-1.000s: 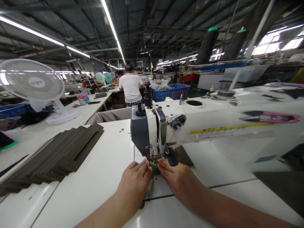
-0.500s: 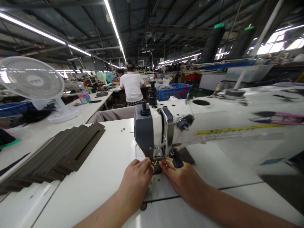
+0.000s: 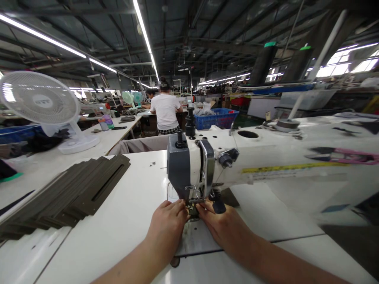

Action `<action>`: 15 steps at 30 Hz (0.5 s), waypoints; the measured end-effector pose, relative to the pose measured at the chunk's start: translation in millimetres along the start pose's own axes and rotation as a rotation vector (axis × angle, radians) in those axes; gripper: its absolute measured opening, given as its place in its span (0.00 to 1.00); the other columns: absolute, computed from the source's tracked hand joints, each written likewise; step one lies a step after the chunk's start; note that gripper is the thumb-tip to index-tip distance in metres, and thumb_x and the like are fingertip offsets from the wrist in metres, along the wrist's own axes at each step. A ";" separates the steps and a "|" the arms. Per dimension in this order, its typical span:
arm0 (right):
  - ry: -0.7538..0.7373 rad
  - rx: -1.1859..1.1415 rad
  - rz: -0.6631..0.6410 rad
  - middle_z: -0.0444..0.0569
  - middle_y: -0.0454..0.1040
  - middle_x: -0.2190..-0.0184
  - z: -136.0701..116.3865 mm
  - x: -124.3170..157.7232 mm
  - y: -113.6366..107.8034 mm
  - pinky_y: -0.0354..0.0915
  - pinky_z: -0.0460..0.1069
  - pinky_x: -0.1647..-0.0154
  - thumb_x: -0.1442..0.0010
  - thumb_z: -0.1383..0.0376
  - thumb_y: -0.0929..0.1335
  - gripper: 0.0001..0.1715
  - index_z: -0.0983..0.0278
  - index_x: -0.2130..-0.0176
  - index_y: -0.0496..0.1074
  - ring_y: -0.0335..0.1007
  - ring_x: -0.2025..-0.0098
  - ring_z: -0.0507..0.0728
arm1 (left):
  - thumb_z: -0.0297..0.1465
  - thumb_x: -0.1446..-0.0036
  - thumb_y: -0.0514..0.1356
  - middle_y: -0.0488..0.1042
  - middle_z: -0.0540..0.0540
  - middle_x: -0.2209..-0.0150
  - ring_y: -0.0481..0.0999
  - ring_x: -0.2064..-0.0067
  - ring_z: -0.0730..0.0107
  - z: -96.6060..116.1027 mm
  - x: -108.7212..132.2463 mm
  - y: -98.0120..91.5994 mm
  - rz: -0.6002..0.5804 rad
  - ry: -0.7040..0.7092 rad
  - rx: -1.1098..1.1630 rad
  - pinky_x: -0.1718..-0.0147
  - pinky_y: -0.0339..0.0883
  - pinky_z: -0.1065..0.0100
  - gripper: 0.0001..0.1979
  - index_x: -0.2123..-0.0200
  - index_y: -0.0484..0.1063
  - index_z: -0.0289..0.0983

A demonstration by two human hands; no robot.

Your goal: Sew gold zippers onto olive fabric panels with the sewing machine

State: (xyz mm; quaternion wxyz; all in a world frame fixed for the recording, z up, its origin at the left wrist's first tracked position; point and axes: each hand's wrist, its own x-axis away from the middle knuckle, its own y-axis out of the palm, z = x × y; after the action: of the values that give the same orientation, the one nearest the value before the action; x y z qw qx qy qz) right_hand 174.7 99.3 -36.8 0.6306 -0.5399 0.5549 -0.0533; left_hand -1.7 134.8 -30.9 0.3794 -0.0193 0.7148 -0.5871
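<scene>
A white and grey sewing machine (image 3: 179, 165) stands at the middle, its needle area low between my hands. My left hand (image 3: 170, 221) is just left of the presser foot, fingers pressed together at the edge of a small dark olive piece (image 3: 193, 210). On the other side of the foot, my right hand (image 3: 220, 221) has its fingertips on the same piece, partly behind a dark guard. The hands and the foot hide most of the piece. A fanned stack of olive-brown slotted pieces (image 3: 100, 185) lies on the table (image 3: 142, 185) at the left.
A white fan (image 3: 41, 100) stands at the left. Pink-handled snips (image 3: 349, 155) and a yellow tape measure (image 3: 284, 167) are on the machine arm. Behind the machine are a blue basket (image 3: 216, 119) and a person in a white shirt (image 3: 166, 108). Dark thread cones (image 3: 263, 65) rise at the right.
The view has shifted slightly. Both hands keep nearly the same place beside the presser foot, and the small piece between them appears moved only a little.
</scene>
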 end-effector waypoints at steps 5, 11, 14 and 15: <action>0.031 -0.012 -0.051 0.53 0.75 0.64 -1.4 1.9 1.2 0.67 0.48 0.61 0.41 0.75 0.57 0.15 0.67 0.64 0.71 0.72 0.63 0.56 | 0.24 0.43 0.55 0.77 0.43 0.63 0.76 0.62 0.63 0.1 2.2 1.1 0.005 -0.004 0.020 0.66 0.69 0.63 0.05 0.70 0.71 0.34; 0.163 0.209 -0.155 0.54 0.73 0.66 10.9 1.5 -18.0 0.64 0.53 0.60 0.46 0.68 0.65 0.06 0.67 0.66 0.70 0.68 0.61 0.60 | 0.25 0.45 0.57 0.76 0.44 0.60 0.77 0.65 0.63 -5.5 1.3 -5.8 -0.011 -0.033 0.033 0.67 0.69 0.62 0.04 0.68 0.72 0.36; 0.208 0.514 -0.206 0.55 0.71 0.71 5.5 16.9 -32.2 0.62 0.54 0.66 0.50 0.72 0.65 0.02 0.66 0.73 0.67 0.67 0.66 0.62 | 0.29 0.44 0.57 0.76 0.43 0.59 0.76 0.61 0.62 3.6 5.3 -20.5 -0.060 -0.040 0.088 0.63 0.69 0.61 0.05 0.65 0.71 0.36; 0.176 0.552 -0.205 0.54 0.70 0.74 -1.4 25.6 -34.9 0.61 0.53 0.68 0.52 0.74 0.63 0.05 0.65 0.74 0.66 0.66 0.69 0.61 | 0.33 0.44 0.57 0.75 0.42 0.59 0.75 0.59 0.61 10.4 7.9 -24.9 -0.057 -0.016 0.117 0.60 0.69 0.59 0.08 0.62 0.71 0.36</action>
State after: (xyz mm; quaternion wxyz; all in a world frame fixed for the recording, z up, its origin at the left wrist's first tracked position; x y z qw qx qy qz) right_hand 201.9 67.0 -27.1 0.6941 -0.3949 0.5148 -0.3120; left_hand -11.8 114.9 -13.9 0.3686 -0.0221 0.6754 -0.6383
